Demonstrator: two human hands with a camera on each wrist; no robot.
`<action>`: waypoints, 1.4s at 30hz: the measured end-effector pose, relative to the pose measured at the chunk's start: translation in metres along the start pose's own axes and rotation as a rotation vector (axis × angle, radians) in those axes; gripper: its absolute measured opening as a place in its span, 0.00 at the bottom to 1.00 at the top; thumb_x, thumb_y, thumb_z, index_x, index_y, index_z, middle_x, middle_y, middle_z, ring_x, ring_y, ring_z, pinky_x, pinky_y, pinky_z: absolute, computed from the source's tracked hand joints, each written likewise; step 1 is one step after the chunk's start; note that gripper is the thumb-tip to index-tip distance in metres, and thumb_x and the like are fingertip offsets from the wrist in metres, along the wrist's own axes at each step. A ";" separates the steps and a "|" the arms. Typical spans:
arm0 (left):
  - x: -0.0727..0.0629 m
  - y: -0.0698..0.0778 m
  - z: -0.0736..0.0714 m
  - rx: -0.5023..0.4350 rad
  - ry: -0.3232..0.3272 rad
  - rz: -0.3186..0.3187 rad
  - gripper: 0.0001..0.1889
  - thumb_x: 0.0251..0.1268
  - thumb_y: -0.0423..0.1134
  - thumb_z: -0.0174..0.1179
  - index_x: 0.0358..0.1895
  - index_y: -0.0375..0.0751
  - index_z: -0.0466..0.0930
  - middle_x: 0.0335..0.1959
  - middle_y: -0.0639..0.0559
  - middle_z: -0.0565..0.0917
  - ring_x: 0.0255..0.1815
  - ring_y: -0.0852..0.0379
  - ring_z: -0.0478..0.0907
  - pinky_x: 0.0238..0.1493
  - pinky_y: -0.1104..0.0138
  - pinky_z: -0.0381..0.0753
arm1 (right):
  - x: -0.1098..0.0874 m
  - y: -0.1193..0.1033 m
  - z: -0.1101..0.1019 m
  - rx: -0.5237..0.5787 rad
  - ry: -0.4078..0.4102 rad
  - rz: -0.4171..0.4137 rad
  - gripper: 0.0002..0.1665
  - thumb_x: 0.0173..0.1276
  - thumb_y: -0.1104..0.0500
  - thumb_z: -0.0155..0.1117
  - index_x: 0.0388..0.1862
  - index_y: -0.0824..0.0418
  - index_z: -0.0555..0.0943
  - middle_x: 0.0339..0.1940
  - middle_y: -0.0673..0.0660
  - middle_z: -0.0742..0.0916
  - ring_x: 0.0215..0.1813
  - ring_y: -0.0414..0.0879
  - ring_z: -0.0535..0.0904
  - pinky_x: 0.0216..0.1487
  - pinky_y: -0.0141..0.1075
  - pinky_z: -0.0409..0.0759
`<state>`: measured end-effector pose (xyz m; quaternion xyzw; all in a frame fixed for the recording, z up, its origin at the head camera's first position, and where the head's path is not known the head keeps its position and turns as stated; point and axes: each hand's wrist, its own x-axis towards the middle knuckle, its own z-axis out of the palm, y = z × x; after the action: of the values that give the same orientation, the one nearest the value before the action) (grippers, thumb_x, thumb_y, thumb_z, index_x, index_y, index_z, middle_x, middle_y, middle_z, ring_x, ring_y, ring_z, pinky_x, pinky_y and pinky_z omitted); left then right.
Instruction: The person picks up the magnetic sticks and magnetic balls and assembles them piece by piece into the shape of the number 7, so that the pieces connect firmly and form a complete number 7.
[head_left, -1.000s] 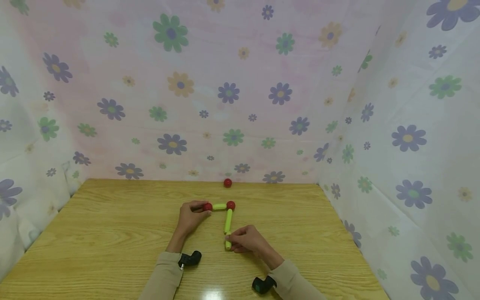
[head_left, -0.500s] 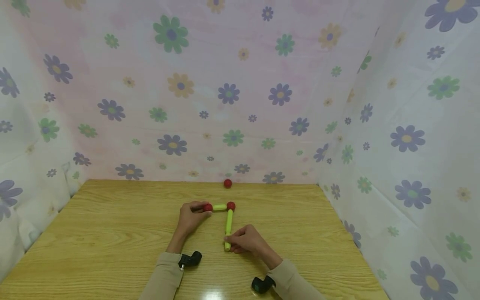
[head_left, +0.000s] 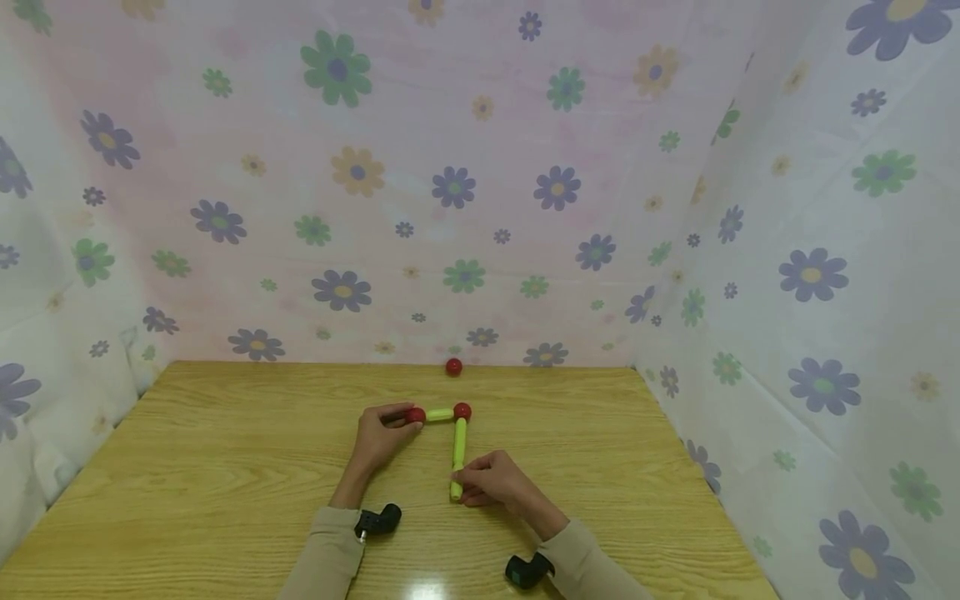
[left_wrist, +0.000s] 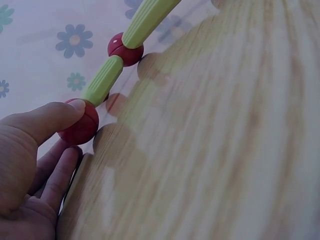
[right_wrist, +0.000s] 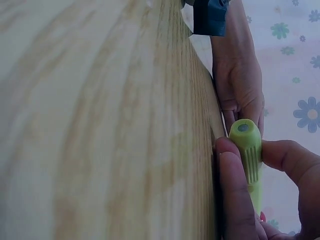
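Note:
My left hand [head_left: 381, 433] pinches a red ball [left_wrist: 82, 125] between thumb and fingers. A short yellow-green magnetic rod [head_left: 439, 414] runs from that ball to a second red ball [head_left: 462, 412]. From the second ball a longer yellow-green rod [head_left: 460, 442] extends toward the person. At its near end, my right hand [head_left: 495, 481] pinches another short yellow-green rod [right_wrist: 248, 145], thumb on one side and fingers on the other. A grey disc shows in this rod's free end in the right wrist view. The fingers partly cover where the two rods meet.
A loose red ball [head_left: 453, 367] lies at the back edge of the wooden table [head_left: 225, 467]. Flower-patterned cloth [head_left: 465, 167] hangs behind and on both sides. A black wrist camera [head_left: 529, 572] sits on the right wrist, and another [head_left: 381, 519] on the left.
The rod in my right hand has straightened against the longer rod, where a slight kink showed a second ago. My left hand has stayed on its ball.

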<state>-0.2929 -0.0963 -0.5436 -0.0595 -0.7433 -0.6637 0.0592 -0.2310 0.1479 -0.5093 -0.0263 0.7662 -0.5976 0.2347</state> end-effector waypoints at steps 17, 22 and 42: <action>0.004 -0.007 0.002 -0.008 0.017 0.037 0.20 0.60 0.27 0.71 0.56 0.26 0.84 0.54 0.32 0.84 0.55 0.39 0.83 0.54 0.66 0.86 | 0.000 0.008 -0.014 0.025 0.048 0.030 0.18 0.69 0.56 0.69 0.48 0.71 0.85 0.31 0.57 0.89 0.31 0.41 0.86 0.38 0.34 0.90; 0.004 -0.006 -0.002 -0.067 0.005 0.051 0.20 0.61 0.26 0.70 0.57 0.24 0.82 0.52 0.30 0.84 0.50 0.46 0.84 0.49 0.75 0.85 | 0.000 0.012 -0.021 0.041 0.059 0.024 0.18 0.70 0.56 0.69 0.48 0.72 0.84 0.31 0.57 0.89 0.31 0.41 0.86 0.38 0.34 0.90; 0.016 0.007 -0.022 -0.041 -0.113 -0.073 0.23 0.73 0.33 0.61 0.69 0.32 0.74 0.60 0.34 0.81 0.60 0.42 0.81 0.52 0.69 0.85 | -0.008 0.019 -0.053 0.052 0.077 -0.011 0.21 0.69 0.57 0.69 0.49 0.74 0.83 0.30 0.55 0.88 0.30 0.41 0.86 0.38 0.33 0.89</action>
<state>-0.3070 -0.1177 -0.5320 -0.0710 -0.7333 -0.6762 -0.0080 -0.2401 0.2040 -0.5153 -0.0013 0.7586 -0.6193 0.2025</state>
